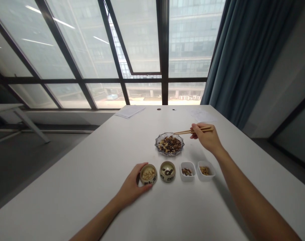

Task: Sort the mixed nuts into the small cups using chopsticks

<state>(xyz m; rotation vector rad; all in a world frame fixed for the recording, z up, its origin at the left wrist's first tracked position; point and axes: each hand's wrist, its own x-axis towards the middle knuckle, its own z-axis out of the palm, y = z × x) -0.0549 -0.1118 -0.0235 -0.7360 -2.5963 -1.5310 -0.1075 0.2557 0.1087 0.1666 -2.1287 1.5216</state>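
Note:
My right hand (206, 137) grips a pair of wooden chopsticks (186, 131), their tips just over the right rim of a glass dish (159, 145) heaped with mixed nuts and seeds. My left hand (132, 185) curls round a small tan cup (148, 174) holding pale nuts. To its right stand a second tan cup (167, 171) with dark seeds, then two white square cups: one (187, 171) with brown bits, one (205, 170) with tan bits.
The white table (92, 167) runs back to a big window. Sheets of paper (129, 111) lie at its far left end, another sheet (202, 116) at far right. A blue curtain (242, 57) hangs on the right. Another table (7, 108) stands to the left.

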